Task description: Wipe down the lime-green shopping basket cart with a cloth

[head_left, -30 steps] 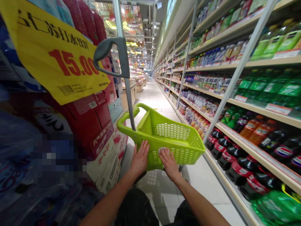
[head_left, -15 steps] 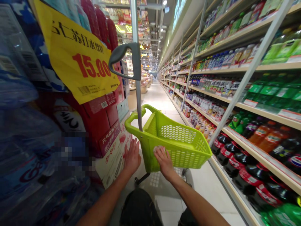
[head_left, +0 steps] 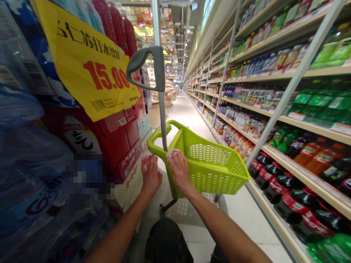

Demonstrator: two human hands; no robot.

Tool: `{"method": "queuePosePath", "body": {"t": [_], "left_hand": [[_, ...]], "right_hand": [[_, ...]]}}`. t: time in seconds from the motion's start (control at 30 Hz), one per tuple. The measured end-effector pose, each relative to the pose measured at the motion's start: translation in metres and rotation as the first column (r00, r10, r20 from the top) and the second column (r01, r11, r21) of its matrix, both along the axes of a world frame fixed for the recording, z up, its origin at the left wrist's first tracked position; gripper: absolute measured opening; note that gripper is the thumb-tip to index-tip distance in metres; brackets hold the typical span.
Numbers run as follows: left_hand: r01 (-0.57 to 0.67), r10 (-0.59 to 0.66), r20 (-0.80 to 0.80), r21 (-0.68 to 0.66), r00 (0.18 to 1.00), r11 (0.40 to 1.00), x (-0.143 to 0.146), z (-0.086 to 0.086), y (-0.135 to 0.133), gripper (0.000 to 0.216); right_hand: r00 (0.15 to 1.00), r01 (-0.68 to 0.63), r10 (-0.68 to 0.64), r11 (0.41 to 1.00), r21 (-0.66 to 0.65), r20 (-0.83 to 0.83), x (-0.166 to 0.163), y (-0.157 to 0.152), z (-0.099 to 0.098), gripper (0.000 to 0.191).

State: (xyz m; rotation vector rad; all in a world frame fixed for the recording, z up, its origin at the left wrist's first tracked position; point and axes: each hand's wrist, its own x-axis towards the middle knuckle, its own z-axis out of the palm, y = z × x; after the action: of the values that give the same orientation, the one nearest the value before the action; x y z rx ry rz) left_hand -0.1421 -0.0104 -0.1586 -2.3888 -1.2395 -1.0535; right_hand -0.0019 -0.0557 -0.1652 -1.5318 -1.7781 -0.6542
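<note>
A lime-green rolling shopping basket (head_left: 219, 181) stands on its wheels in front of my knees. Its grey metal pole rises to a dark grey loop handle (head_left: 159, 69). My right hand (head_left: 180, 171) presses a crumpled whitish wipe (head_left: 173, 152) to the upper near side of the basket, close to the foot of the pole; the fingers lie over the wipe and partly cover it. To the left of the basket, my left hand (head_left: 151, 176) holds nothing. Its fingers point up and are stretched out, beside the stacked drink cartons.
On the left are red drink cartons (head_left: 109, 146), wrapped water bottles and a yellow price sign (head_left: 93, 65). Shelves (head_left: 309, 126) of bottled drinks line the right, with large cola bottles (head_left: 294, 202) at the bottom. A pale tiled aisle runs ahead.
My right hand has slid the wipe up and left along the basket toward the pole. My left hand has shifted slightly left and stays stretched out. The basket appears slightly shifted right.
</note>
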Motion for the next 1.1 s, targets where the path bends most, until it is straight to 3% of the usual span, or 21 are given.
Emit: {"method": "queuePosePath", "body": {"t": [0.07,0.13,0.2,0.3,0.4,0.53,0.6,0.7,0.77,0.87,1.0,1.1], "left_hand": [[0.028,-0.028,0.001,0.012,1.0,1.0,0.01,0.007,-0.001,0.064],[0.079,-0.078,-0.024,0.028,0.997,0.996,0.022,0.012,-0.002,0.062],[0.125,-0.122,-0.067,0.041,0.99,0.991,0.032,0.016,-0.003,0.061],[0.143,-0.137,-0.135,0.029,0.981,0.989,0.045,0.02,-0.004,0.06],[0.154,-0.154,-0.209,-0.016,0.966,0.988,0.058,0.022,-0.005,0.059],[0.148,-0.155,-0.251,-0.048,0.956,0.988,0.074,0.021,-0.009,0.059],[0.146,-0.152,-0.251,-0.042,0.956,0.988,0.077,0.02,-0.01,0.06],[0.153,-0.161,-0.255,-0.051,0.953,0.987,0.078,0.02,-0.01,0.062],[0.155,-0.165,-0.251,-0.058,0.954,0.986,0.079,0.02,-0.009,0.062],[0.159,-0.168,-0.23,-0.056,0.959,0.986,0.083,0.019,-0.008,0.059],[0.172,-0.177,-0.21,-0.042,0.962,0.984,0.087,0.019,-0.006,0.056],[0.185,-0.189,-0.205,-0.037,0.96,0.982,0.086,0.018,-0.004,0.056]], "right_hand": [[0.998,0.061,-0.061,0.998,0.006,-0.035,0.002,0.01,0.019,0.044],[0.996,0.084,-0.084,0.996,-0.032,-0.007,0.018,0.011,0.022,0.045],[0.991,0.135,-0.135,0.989,-0.065,0.006,0.047,-0.004,0.008,0.048],[0.946,0.309,-0.316,0.947,-0.088,-0.075,0.092,-0.037,-0.02,0.051],[0.882,0.423,-0.437,0.899,-0.112,-0.175,0.102,-0.048,-0.027,0.048],[0.962,0.265,-0.271,0.957,-0.12,-0.039,0.076,-0.031,-0.019,0.049],[0.973,0.228,-0.224,0.966,-0.123,0.047,0.083,-0.036,-0.022,0.05],[0.938,0.348,-0.343,0.93,-0.118,0.057,0.13,-0.072,-0.04,0.053],[0.87,0.489,-0.493,0.866,-0.105,-0.008,0.164,-0.098,-0.05,0.053],[0.782,0.609,-0.614,0.789,-0.081,-0.106,0.181,-0.108,-0.054,0.05],[0.896,0.443,-0.445,0.888,-0.122,0.01,0.161,-0.086,-0.047,0.051],[0.884,0.465,-0.468,0.872,-0.151,0.018,0.182,-0.101,-0.052,0.054]]}}
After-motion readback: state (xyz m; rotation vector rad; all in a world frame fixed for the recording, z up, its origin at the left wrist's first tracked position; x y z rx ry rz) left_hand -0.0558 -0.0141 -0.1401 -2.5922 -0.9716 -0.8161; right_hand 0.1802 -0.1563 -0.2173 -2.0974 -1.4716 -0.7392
